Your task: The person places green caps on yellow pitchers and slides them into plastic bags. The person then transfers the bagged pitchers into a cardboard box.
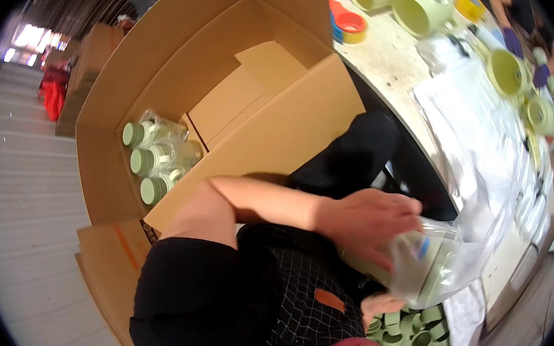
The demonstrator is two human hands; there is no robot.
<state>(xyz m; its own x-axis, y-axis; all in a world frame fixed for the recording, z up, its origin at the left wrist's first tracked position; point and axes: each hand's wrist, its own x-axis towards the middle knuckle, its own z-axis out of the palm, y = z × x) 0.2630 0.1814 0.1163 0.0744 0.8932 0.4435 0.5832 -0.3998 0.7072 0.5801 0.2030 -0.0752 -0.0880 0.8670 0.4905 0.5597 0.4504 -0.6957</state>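
My left hand (pixel 370 224) reaches across my body, its fingers bent over the top of a clear plastic bag (pixel 452 250). A pale green item (pixel 434 271) shows through the film, its shape partly hidden by glare. Below it my right hand (pixel 381 305) shows only in part, close to the lower end of the bag, its fingers mostly hidden. Beneath are many loose green cup-like pieces (pixel 421 341). Left of my arm stands an open cardboard box (pixel 255 145), holding bagged clear bottles with green lids (pixel 142 161) in its left corner.
The worktable (pixel 383 65) curves along the right, bearing a pile of clear plastic bags (pixel 464 130), green cups (pixel 422 14) and tape rolls (pixel 349 23). Another person's gloved hand (pixel 540 75) is at the far right. Flattened cardboard (pixel 109 253) leans beside the box.
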